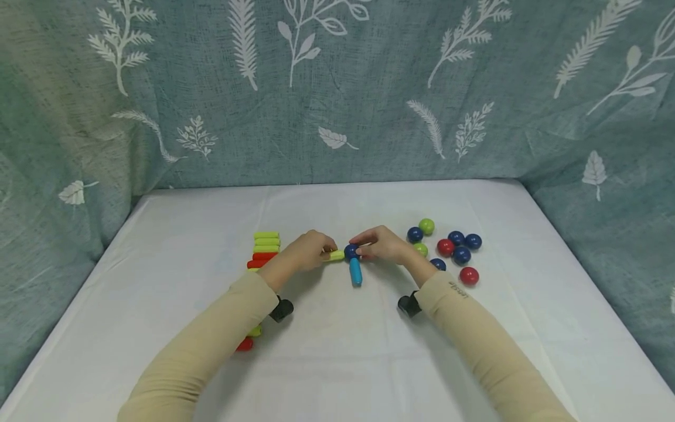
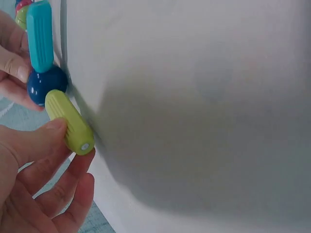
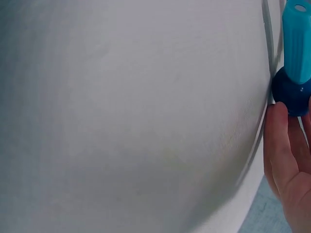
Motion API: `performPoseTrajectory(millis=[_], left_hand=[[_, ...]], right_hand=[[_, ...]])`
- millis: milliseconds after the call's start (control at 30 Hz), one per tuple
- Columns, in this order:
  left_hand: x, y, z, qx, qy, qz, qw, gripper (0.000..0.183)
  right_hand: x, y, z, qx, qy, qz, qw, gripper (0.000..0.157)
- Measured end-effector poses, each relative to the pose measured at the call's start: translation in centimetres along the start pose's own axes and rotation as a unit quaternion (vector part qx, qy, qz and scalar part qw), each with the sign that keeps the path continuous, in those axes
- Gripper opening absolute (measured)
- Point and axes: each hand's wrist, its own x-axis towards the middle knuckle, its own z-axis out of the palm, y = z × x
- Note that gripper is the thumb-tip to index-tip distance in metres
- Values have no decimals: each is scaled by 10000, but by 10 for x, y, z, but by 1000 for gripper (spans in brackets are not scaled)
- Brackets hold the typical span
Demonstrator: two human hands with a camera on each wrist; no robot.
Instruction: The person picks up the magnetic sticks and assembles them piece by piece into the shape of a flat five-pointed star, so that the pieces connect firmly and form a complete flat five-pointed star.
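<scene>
My left hand point(image 1: 310, 249) pinches a yellow-green ribbed rod point(image 2: 71, 121) between thumb and fingers. A metal dot shows on the rod's near end, and its far end meets a dark blue ball point(image 1: 351, 251). My right hand point(image 1: 384, 243) holds that ball from the right with its fingertips. From the ball a light blue rod point(image 1: 355, 272) points toward me in the head view. In the right wrist view the light blue rod point(image 3: 297, 41) rises from the ball point(image 3: 291, 92), with my fingers below; the yellow-green rod is out of that view.
Left of my hands lies a column of yellow-green rods point(image 1: 266, 241) and red rods point(image 1: 265, 256), partly covered by my left arm. Several dark blue balls point(image 1: 461, 255), red balls point(image 1: 469, 275) and green balls point(image 1: 426, 226) sit on the white tablecloth point(image 1: 337, 363) at right.
</scene>
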Motion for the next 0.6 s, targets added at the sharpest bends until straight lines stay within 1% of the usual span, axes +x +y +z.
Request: performPoseTrajectory(millis=[133,267,333,467,600], left_hand=[[-1,1,0,-19,10,7,10000,23],[0,1,0,-44,100,198,9997,29],[1,1,1,-49,118,241,9996,33],[3,2,4,-19,68,259,9996,47],[2,5,6,216,-9,290,9993,63]], right_hand=[[0,0,0,47,-26,-51,10000,32],[-1,-1,-1,96,-74,-63,9999,32],[-1,-2,-1,72,-65,-60,9999,32],[-2,-3,-2,-115,18,-63,9999,33],[-5,-4,-6,-218,61,-17,9997,34]])
